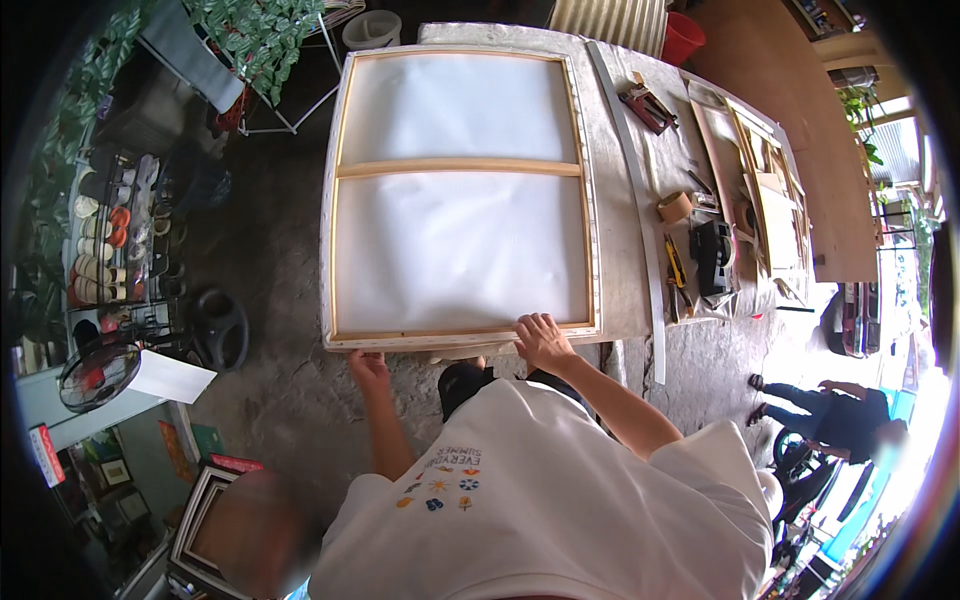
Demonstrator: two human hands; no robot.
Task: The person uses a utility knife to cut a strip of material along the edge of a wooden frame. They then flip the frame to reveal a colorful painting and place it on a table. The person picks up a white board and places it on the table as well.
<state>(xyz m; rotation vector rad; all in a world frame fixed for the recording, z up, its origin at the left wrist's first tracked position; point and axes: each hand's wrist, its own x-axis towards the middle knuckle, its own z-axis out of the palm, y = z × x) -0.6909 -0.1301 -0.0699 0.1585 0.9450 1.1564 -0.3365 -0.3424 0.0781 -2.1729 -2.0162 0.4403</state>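
Observation:
A large stretched canvas (455,250) lies back side up on the worktable, its left part jutting past the table's left edge. Its pale wooden stretcher frame has one crossbar (460,169) across the middle, and white canvas is folded over the outer edges. At the near left corner my left hand (370,370) grips the frame's edge, fingertips partly hidden beneath it. Curled over the near bar, right of its middle, are the fingers of my right hand (543,342), with the thumb out of sight.
Along the worktable (625,240) lies a long metal straightedge (630,180). Right of it are a staple gun (650,107), brown tape roll (674,207), yellow cutter (676,262), black tool (713,258) and wooden frames (770,200). A fan (100,377) stands left; another person (840,415) is at right.

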